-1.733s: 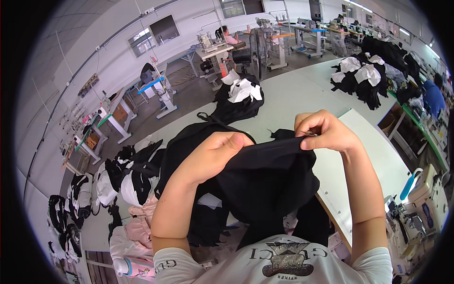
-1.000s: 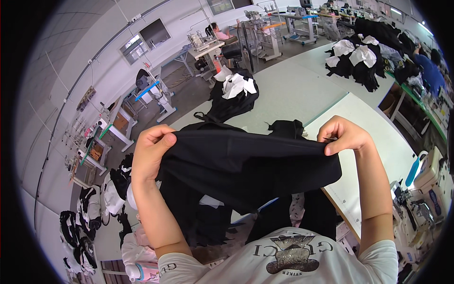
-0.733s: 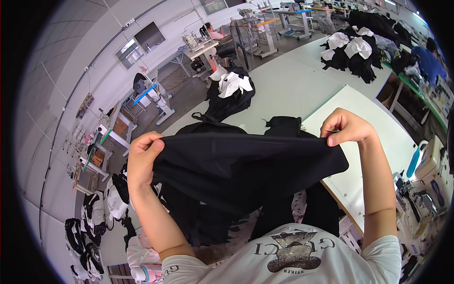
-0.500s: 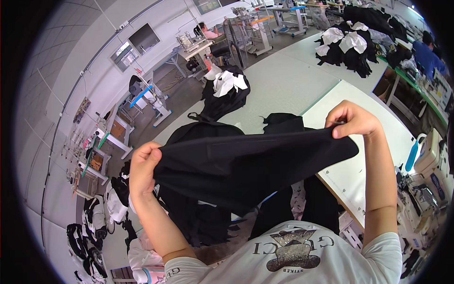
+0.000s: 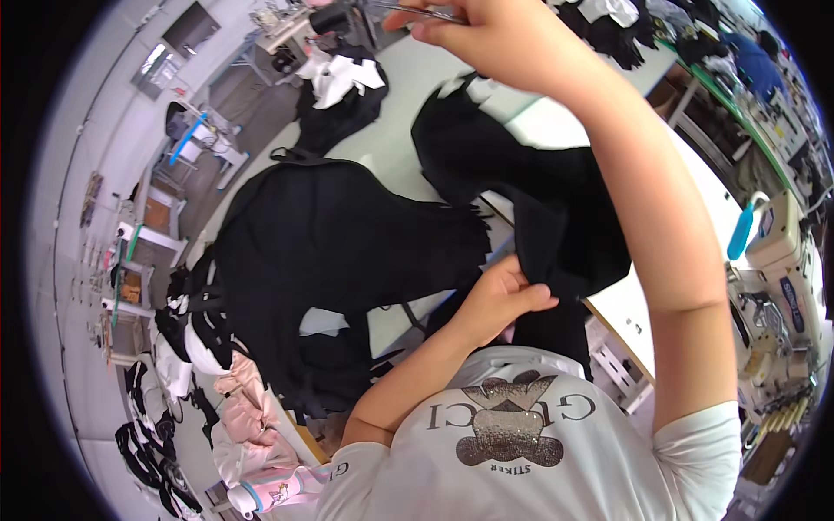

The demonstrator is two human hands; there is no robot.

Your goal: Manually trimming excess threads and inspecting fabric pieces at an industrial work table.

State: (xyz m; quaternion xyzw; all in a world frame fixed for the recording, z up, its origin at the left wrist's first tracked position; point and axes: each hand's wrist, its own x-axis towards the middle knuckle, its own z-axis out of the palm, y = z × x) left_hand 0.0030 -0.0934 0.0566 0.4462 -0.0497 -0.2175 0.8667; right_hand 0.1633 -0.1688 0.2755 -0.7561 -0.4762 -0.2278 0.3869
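Note:
My left hand (image 5: 504, 300) pinches the lower edge of a black fabric piece (image 5: 569, 217). That piece hangs folded in front of me and spreads over the light table toward its far end. My right hand (image 5: 499, 39) is stretched far forward at the top of the view. Its fingers are closed round a slim metal tool (image 5: 434, 12), partly cut off by the upper edge, so its exact kind does not show. Left of my left hand lies a large pile of black fabric pieces (image 5: 339, 234) with frayed ends, draping over the table's near edge.
A black and white fabric bundle (image 5: 343, 82) sits farther back on the table. On the right stands a cream sewing machine (image 5: 777, 230) beside a blue-handled item (image 5: 741, 233). A pink bottle (image 5: 278, 491) and pink cloth (image 5: 248, 417) are at lower left. Another person (image 5: 751, 65) sits at far right.
My right hand has let go of the black fabric and moved far forward, now holding a metal tool. My left hand has shifted right and nearer, still holding fabric. My view has turned.

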